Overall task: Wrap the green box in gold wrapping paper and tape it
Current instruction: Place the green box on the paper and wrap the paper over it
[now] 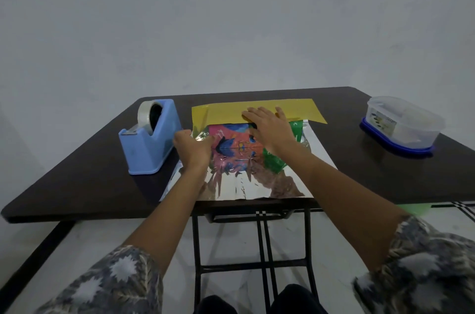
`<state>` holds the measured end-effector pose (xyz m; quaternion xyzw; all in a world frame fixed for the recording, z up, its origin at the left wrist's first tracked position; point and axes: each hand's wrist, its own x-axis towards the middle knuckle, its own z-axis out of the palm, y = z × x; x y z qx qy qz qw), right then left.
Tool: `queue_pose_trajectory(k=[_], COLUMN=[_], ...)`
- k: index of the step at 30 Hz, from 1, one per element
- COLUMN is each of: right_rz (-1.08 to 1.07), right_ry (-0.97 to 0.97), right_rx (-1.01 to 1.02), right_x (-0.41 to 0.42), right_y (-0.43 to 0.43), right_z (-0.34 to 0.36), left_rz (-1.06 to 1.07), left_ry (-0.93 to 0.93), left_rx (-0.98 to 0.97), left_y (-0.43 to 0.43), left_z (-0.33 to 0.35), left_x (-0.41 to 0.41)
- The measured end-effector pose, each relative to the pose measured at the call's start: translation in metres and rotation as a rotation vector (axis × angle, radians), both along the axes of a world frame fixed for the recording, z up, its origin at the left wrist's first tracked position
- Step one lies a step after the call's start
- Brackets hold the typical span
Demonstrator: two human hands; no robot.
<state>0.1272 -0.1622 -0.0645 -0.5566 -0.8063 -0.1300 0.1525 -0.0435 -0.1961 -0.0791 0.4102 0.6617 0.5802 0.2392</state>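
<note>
Plain pale wall behind; dark worktop [77, 185] across the middle of the frame.

1. Gold wrapping paper [295, 108]: centre of frame, spread flat with its silver underside up. Its far strip is turned over so the gold face shows, apparently the first flap being drawn onto the box.
2. Green box [231, 141]: lies on the silver sheet at centre, printed face up and green side to the right. It is mirrored in the foil below it and not yet covered.
3. Right hand [267, 128]: fingers straight, palm down across the gold flap's edge and the box top. Grip open; it probably pins the fold in place.
4. Left hand [192, 146]: at the box's left edge, on the sheet. Its fingers are hidden under the back of the hand, so the grip cannot be told. It likely steadies the box or the paper.
5. Blue tape dispenser [150, 144]: left of centre, just beside the left hand, with a clear roll [146, 114] mounted. Judged to be kept near for taping, which has not begun.
6. Lidded plastic container [403, 123]: upper right of the worktop, well apart.
</note>
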Motion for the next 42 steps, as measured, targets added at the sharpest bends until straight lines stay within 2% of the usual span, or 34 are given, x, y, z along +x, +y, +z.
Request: queue_pose_trajectory(k=[5, 10, 13, 16, 21, 25, 28, 31, 42], right_rz=[-0.003, -0.004, 0.000, 0.001, -0.003, 0.000, 0.002, 0.004, 0.018], right_ry=[0.001, 0.009, 0.006, 0.011, 0.021, 0.017, 0.012, 0.002, -0.029], right_rx=[0.006, 0.007, 0.002, 0.015, 0.016, 0.017, 0.018, 0.022, -0.023], right_x=[0.000, 0.000, 0.001, 0.001, 0.000, 0.001, 0.001, 0.001, 0.004], right_y=[0.000, 0.000, 0.000, 0.000, 0.002, 0.001, 0.000, -0.001, 0.000], right_z=[-0.001, -0.002, -0.002, -0.003, -0.004, -0.004, -0.003, -0.003, 0.002], left_rz=[-0.127, -0.225, -0.137, -0.001, -0.161, -0.199, -0.311, -0.371, -0.401], left_ry=[-0.113, -0.044, -0.090, -0.036, 0.097, 0.068, 0.008, 0.046, 0.060], left_rx=[-0.105, -0.071, -0.056, 0.023, -0.019, -0.053, -0.008, 0.036, 0.087], left_y=[-0.001, 0.002, 0.001, -0.002, 0.006, 0.015, 0.013, 0.010, 0.012], left_z=[0.000, 0.001, -0.002, -0.003, -0.008, -0.009, -0.009, -0.012, -0.018], left_x=[-0.003, 0.001, 0.005, 0.004, 0.000, -0.002, 0.001, 0.004, -0.001])
